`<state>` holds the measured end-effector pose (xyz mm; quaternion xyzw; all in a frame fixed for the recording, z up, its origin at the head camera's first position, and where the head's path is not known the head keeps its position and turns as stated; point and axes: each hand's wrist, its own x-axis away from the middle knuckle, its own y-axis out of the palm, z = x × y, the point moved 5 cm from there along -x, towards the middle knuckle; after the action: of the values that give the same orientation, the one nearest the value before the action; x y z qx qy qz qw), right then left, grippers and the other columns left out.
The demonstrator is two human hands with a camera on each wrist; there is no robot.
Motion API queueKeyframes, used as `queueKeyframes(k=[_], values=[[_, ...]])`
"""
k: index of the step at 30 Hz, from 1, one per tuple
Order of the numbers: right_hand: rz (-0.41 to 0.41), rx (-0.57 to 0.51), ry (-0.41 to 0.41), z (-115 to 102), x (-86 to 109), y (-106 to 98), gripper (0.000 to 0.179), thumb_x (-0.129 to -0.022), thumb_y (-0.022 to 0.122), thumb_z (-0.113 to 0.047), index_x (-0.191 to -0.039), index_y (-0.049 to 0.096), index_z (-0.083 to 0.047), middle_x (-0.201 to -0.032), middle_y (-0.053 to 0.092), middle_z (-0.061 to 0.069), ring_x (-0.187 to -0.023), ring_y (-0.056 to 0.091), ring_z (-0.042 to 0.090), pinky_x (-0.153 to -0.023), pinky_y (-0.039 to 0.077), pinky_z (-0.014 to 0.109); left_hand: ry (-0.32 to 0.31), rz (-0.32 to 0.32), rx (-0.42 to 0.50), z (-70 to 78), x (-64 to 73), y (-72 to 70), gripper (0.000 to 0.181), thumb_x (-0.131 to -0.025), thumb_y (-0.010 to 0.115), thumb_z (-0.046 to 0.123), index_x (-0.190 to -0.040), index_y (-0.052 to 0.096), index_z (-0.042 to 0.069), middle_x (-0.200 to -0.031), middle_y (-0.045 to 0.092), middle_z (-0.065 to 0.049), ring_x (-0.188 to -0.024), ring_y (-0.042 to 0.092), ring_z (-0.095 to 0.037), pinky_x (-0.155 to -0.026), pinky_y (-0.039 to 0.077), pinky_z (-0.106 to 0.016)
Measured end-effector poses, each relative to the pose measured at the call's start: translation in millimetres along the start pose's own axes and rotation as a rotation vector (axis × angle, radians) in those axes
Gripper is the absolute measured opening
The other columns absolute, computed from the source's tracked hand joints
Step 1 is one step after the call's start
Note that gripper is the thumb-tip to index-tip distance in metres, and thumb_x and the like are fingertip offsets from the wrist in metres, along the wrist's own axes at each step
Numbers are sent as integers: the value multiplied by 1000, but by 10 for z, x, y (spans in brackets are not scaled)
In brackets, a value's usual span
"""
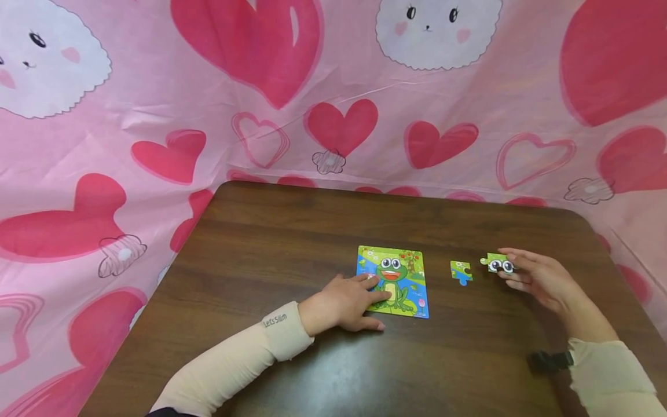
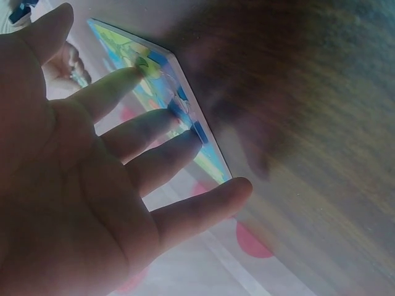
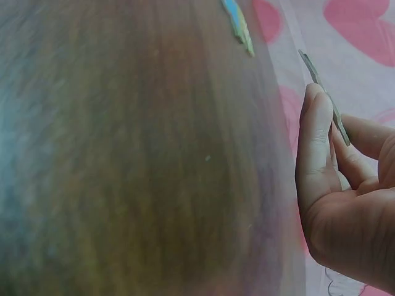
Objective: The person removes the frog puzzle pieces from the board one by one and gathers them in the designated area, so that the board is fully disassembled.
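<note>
A square frog picture board (image 1: pixel 411 278) lies on the table, its green frog smiling on a blue and green background. My left hand (image 1: pixel 348 302) rests over its left side with straight, spread fingers; the left wrist view shows the fingertips at the board's printed face (image 2: pixel 162 73). To the right, my right hand (image 1: pixel 547 284) pinches a puzzle piece (image 1: pixel 492 262) printed with two big frog eyes. Seen edge-on in the right wrist view, the thin piece (image 3: pixel 322 92) sits between thumb and fingers, raised off the table. Between board and right hand lies a loose puzzle piece (image 1: pixel 458 269), green and blue.
The dark brown wooden table (image 1: pixel 281 231) has rounded far corners. Pink cloth (image 1: pixel 354 75) with hearts and white cloud faces hangs behind it and along the left side. A black strap piece (image 1: pixel 549 361) juts from the right wrist's beige sleeve (image 1: pixel 609 370).
</note>
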<state>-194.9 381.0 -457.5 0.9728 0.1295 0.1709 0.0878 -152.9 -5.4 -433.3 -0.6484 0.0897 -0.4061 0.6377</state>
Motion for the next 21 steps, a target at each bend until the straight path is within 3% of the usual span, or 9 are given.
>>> queueKeyframes(k=[21], values=[[-47, -1, 41, 134, 73, -130, 41, -111, 38, -11, -112, 76, -27, -106, 74, -10, -92, 76, 15, -79, 62, 29, -6, -12, 2, 12, 5, -17, 69, -94, 54, 68, -156, 36, 43, -169, 27, 5, -156, 27, -18, -116, 36, -58]])
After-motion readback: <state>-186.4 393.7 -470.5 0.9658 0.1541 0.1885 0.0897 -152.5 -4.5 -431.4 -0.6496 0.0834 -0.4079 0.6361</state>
